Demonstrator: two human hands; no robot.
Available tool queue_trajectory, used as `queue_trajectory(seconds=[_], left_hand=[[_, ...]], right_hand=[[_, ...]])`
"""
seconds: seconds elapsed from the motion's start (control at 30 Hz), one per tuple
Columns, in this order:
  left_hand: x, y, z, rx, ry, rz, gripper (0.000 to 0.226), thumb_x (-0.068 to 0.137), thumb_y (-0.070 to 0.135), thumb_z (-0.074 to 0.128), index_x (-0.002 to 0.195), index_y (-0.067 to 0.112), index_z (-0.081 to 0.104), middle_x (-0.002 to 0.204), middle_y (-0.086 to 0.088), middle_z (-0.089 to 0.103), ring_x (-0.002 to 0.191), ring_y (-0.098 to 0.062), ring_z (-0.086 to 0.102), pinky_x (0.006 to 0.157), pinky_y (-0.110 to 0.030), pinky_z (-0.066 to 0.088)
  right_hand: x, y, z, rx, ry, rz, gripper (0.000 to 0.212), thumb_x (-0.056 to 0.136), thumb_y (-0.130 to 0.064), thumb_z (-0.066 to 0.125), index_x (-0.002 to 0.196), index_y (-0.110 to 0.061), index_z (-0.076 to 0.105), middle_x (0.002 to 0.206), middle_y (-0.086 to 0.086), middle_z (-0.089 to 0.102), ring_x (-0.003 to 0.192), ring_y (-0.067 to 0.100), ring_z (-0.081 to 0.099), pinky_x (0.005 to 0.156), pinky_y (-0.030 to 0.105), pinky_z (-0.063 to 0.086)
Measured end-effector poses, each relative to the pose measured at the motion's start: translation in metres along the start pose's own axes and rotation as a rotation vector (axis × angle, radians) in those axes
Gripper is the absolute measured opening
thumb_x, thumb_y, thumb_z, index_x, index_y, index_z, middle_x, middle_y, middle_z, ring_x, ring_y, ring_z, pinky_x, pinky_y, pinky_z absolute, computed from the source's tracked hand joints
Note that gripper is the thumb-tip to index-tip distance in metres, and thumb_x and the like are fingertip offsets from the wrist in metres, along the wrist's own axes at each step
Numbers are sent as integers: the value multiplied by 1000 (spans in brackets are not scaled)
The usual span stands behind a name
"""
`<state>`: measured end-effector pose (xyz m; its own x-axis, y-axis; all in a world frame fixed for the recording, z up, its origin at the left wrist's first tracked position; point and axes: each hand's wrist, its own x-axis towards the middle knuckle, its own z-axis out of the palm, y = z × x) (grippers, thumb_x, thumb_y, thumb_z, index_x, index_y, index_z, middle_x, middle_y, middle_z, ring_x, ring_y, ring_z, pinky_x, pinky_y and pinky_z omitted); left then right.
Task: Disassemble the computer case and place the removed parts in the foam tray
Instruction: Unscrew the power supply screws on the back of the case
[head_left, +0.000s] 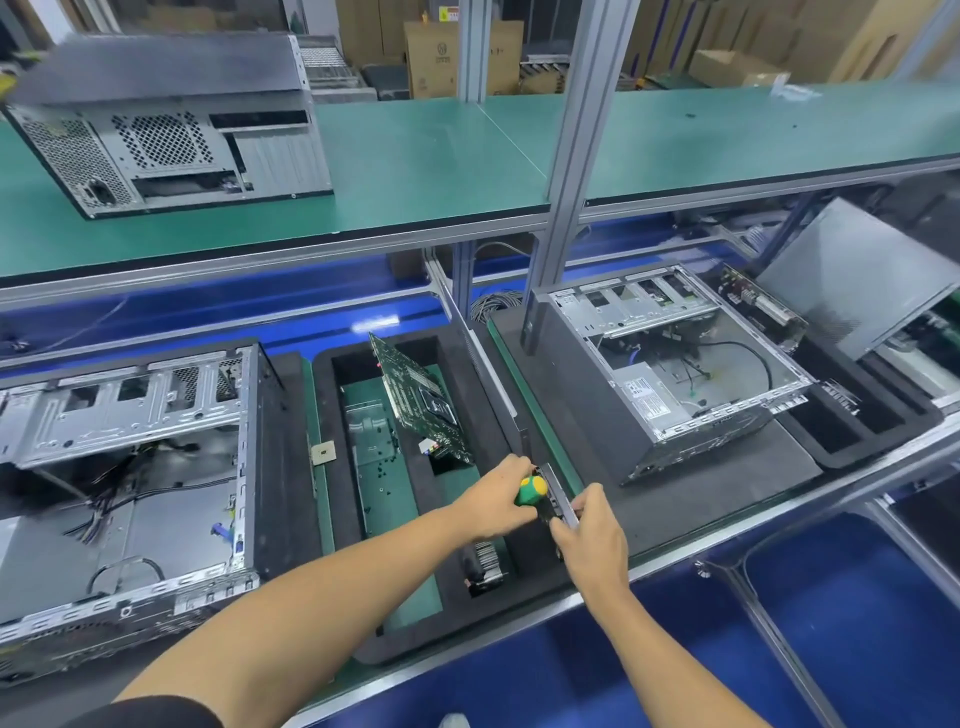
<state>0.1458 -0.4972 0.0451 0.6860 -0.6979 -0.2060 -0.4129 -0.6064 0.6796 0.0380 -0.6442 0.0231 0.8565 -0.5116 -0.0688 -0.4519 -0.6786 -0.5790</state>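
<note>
A black foam tray (324, 441) lies in the middle of the bench, with a green motherboard (415, 400) leaning upright in one of its slots and a finned heatsink (485, 564) in a near slot. My left hand (493, 499) grips a screwdriver with a green and yellow handle (531, 489) over the tray's right edge. My right hand (592, 530) pinches a narrow grey metal part (563, 499) right next to the screwdriver. An opened computer case (130, 478) lies on its side to the left of the tray.
A second open case (675, 369) sits on a dark mat to the right, with another foam tray (857, 421) and a leaning side panel (857, 275) beyond it. On the upper green shelf (415, 171) stands a closed case (171, 130). Small black screws lie in the tray's green recess (382, 470).
</note>
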Motion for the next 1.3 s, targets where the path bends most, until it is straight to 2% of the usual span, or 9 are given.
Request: queue_trajectory(seconds=[0.13,0.4,0.5,0.63,0.77,0.9,1.0,1.2,1.3], left_hand=[[-1,-4,1,3,-34,-36,44,89,22,65,125,5,46,118,-10,48,103,-30,54,92,-43,47],[0,-4,4,29,-246,-71,69,93,16,65,153,5,34,154,-14,41,139,-30,43,112,-37,37],[-4,-6,1,43,-256,-81,46,88,20,65,126,2,47,126,-17,51,115,-34,52,94,-40,43],[-18,-18,-15,65,-221,-47,31,91,9,64,96,11,34,96,-8,39,85,-24,41,71,-35,30],[-42,-30,-54,20,-87,-35,30,92,7,64,98,9,35,93,-5,35,80,-20,36,61,-30,26],[-71,-40,-107,-68,197,-87,28,91,6,65,106,-2,42,104,-10,37,90,-23,36,82,-43,39],[-102,-49,-154,-187,390,-112,26,95,4,60,107,1,37,106,-9,33,92,-19,35,79,-35,37],[-193,-90,-239,-241,389,-85,34,100,5,59,107,7,25,108,-5,23,95,-15,32,74,-18,37],[-240,-118,-253,-124,380,-128,29,95,-3,53,117,-4,33,118,-15,26,108,-26,40,92,-28,45]], right_hand=[[3,-1,6,-76,-9,-18,47,84,-22,80,90,-29,34,81,-9,53,63,7,55,51,23,36],[12,7,25,-166,-89,94,41,90,-19,75,94,-24,35,92,-5,51,78,17,59,71,41,55],[16,4,29,-243,-145,101,37,92,-24,73,103,-23,38,106,-1,54,90,19,63,78,40,55],[15,-3,37,-515,-31,-23,47,86,-39,74,120,-20,47,117,3,55,101,22,60,88,38,48],[-2,-44,54,-305,-70,-458,46,74,-30,81,101,-20,47,88,3,53,79,30,57,63,39,44],[-9,-132,64,179,-163,-435,38,76,-37,55,104,-31,31,81,-7,52,75,36,61,61,36,33],[-6,-205,66,348,-155,-520,46,71,-45,46,114,-31,33,88,-9,59,78,35,63,63,39,41],[-15,-330,87,526,-462,-620,38,64,-46,51,97,-34,36,74,4,61,63,34,57,64,60,47],[-36,-376,109,478,-480,-660,20,71,-48,52,82,-37,39,63,-6,56,51,15,51,57,49,42]])
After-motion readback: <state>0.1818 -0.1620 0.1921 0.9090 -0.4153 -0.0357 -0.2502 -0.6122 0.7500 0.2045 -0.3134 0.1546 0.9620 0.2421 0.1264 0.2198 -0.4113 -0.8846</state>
